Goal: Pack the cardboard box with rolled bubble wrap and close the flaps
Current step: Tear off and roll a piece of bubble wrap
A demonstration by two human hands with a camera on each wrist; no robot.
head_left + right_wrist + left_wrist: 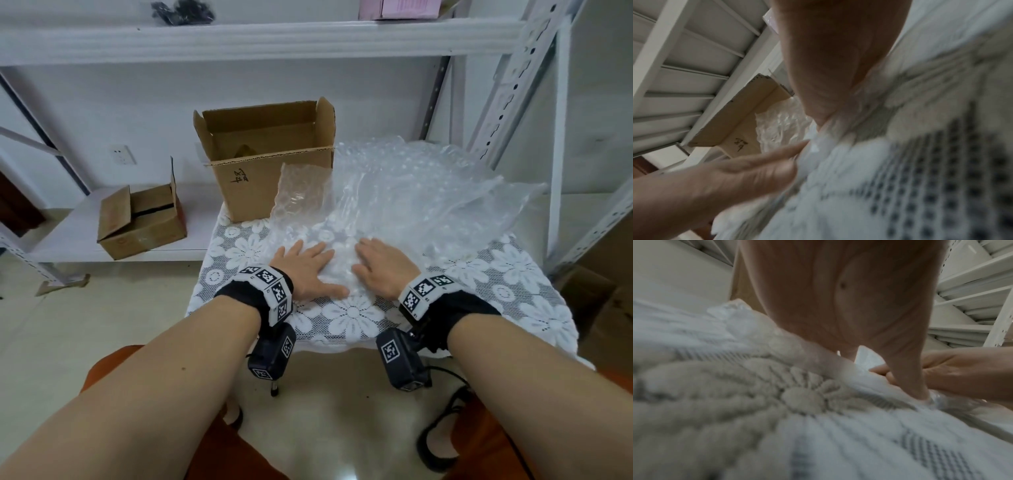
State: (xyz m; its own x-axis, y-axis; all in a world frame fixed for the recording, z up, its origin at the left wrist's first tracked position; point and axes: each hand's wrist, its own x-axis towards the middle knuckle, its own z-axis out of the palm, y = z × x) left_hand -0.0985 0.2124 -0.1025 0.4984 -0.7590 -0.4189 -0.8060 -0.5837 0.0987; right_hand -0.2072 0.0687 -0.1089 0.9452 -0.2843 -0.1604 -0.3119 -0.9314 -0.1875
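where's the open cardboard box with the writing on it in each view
Head: the cardboard box stands upper centre on the far side of the table, flaps up.
Left wrist: only a tan sliver at upper left behind the left hand, probably the box.
Right wrist: left of centre, tilted, beyond the left hand's fingers.
Shared landmark: the bubble wrap, lying right beside the box.

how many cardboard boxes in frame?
2. The open box stands on the table's far left side, beside the bubble wrap. A smaller box sits on the low shelf to the left. Others may be hidden.
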